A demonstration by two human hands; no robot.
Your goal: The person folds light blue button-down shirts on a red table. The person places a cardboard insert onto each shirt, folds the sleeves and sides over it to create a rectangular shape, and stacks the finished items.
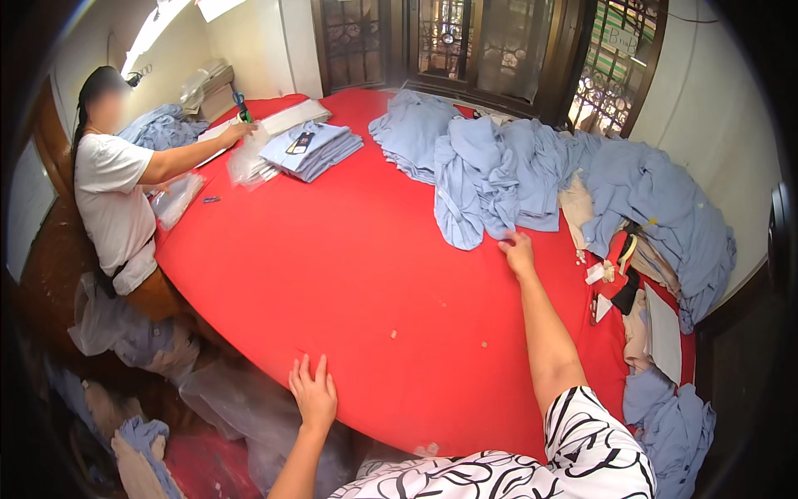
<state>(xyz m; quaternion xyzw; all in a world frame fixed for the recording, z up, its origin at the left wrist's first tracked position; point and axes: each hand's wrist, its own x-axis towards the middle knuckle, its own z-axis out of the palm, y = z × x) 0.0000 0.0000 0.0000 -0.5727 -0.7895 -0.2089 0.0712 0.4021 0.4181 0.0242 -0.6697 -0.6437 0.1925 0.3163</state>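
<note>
L to R, far L: co-worker (116, 183) in white tee stands at table edge, one arm out over clear plastic bags (247, 162); bags lie beside folded blue stack (309, 151), prob. so both are in easy reach

Scissors (241, 106), blue/green handles, by co-worker's hand, likely parked there for quick pick-up

Own L hand (313, 395): palm down nr. close edge of red cloth (357, 258), fingers straight & a bit spread, nothing held; looks like a prop for the lean fwd

Mid cloth mostly bare, prob. kept as work space

Own R hand (517, 252): arm stretched fwd, fingers part-curled at lower hem of loose blue garments (536, 162); can't tell if pinching or just touching. Garments heaped along far edge by window, prob. to keep them off the work space

Far R: white board (662, 335) leans by cloth edge, reason unclear

Counts, L to R: co-worker 1; scissors 1; bags several, overlap, no exact no.; folded stack 1, layers uncountable; own hands 2; pale scraps (394, 334) on cloth 3 seen; loose garments many, too tangled to count; board 1
</note>
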